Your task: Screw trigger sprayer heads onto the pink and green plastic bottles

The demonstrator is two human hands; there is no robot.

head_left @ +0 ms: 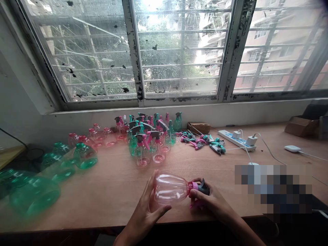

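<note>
A clear pink spray bottle (171,188) lies sideways between my hands, just above the table's front edge. My left hand (150,201) cups its base, with the thumb below and the fingers behind. At the neck, my right hand (205,195) grips the black and pink spray head (202,187), which sits on the bottle's mouth. Part of the pink trigger shows under the right fingers.
Assembled pink and green spray bottles (158,155) stand at the back middle. Open green bottles (85,157) and pink bottles (110,138) line the left. Loose spray heads (217,147) lie right of centre, near a power strip (237,140) with cables.
</note>
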